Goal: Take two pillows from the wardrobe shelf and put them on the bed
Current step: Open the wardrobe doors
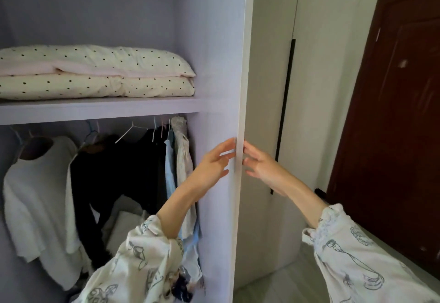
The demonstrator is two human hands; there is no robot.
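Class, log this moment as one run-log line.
left hand: open, door edge | right hand: open, same edge | pillows: on shelf

The folded bedding (95, 71) lies on the wardrobe shelf (100, 109), in the upper compartment. Below the shelf, hanging clothes (123, 171) fill the lower compartment, side by side from left to right. The wardrobe's open door (240, 88) stands edge-on at the right of both compartments. The left hand (217, 162) is on the inner side of that door edge, the right hand (258, 164) on its outer side. Farther right, beyond a closed wardrobe door (269, 88), stands a room door (392, 124).
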